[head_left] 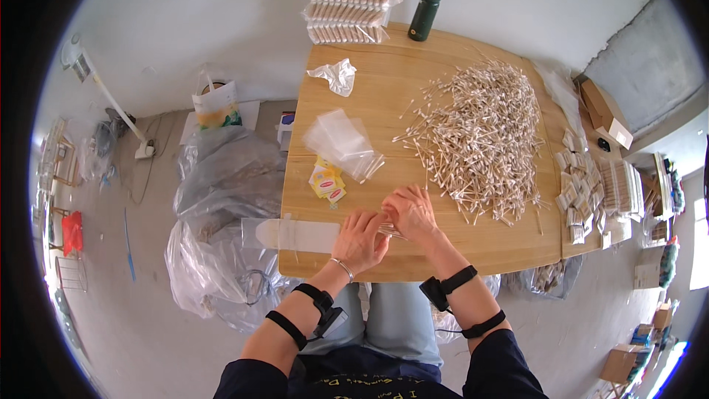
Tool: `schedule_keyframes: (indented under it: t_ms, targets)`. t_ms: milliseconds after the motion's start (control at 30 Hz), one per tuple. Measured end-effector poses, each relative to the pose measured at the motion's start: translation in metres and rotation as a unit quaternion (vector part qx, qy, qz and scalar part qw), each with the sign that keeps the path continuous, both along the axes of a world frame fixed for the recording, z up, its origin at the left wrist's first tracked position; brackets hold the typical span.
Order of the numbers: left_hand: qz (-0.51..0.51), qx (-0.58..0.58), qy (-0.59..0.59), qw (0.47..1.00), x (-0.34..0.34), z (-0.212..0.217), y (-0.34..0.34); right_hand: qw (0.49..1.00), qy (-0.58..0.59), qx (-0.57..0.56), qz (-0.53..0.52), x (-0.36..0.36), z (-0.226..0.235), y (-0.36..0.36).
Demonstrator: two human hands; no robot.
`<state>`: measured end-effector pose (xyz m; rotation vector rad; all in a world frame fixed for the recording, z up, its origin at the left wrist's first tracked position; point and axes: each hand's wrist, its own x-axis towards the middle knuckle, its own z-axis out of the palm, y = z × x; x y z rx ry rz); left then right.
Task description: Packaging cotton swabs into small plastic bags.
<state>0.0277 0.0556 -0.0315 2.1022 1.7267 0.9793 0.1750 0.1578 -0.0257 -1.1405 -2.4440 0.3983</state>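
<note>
My left hand (360,241) and my right hand (411,214) meet at the near side of the wooden table. A small bundle of cotton swabs (391,231) shows between them, its ends partly covered by my fingers. Both hands are closed around it, the right one curled like a fist. Left of my left hand lies a white card strip (310,236), with a clear plastic sleeve (255,233) reaching past the table's left edge. A large heap of loose cotton swabs (484,140) spreads over the right half of the table (369,89).
Clear zip bags (341,144) and yellow-white labels (326,179) lie at the left, a crumpled white wrapper (338,76) beyond. Packed swab bundles (347,11) and a dark green bottle (425,13) stand at the far edge. Plastic sacks (221,251) crowd the floor at left.
</note>
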Motion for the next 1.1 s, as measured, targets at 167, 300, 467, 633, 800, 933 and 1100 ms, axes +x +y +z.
schedule_keyframes:
  t_ms: [167,300,467,633,800,933,1100]
  targets:
    - [0.019,-0.028,-0.002,0.999,0.001,0.006,-0.002,0.998,0.01,-0.014,-0.059,-0.028,0.003,0.032]
    - [0.034,-0.021,-0.02,0.999,0.0,0.001,0.001,0.999,0.039,0.021,-0.004,-0.038,-0.004,0.062]
    - [0.043,-0.043,-0.051,0.997,0.002,-0.001,0.002,1.0,0.007,-0.024,0.013,-0.024,-0.01,0.059]
    - [0.056,-0.019,-0.011,0.998,-0.001,0.006,0.001,0.994,-0.057,-0.088,0.029,0.003,0.014,0.007]
    - [-0.017,-0.044,0.057,0.997,-0.001,0.012,0.002,0.996,0.0,-0.049,-0.07,0.011,0.015,0.023]
    - [-0.048,-0.024,0.047,0.997,0.001,0.005,0.005,0.977,-0.015,0.102,-0.188,0.01,0.011,0.075]
    - [-0.057,0.0,0.036,0.998,-0.001,0.0,0.003,0.985,-0.057,0.057,-0.151,0.005,0.0,0.075]
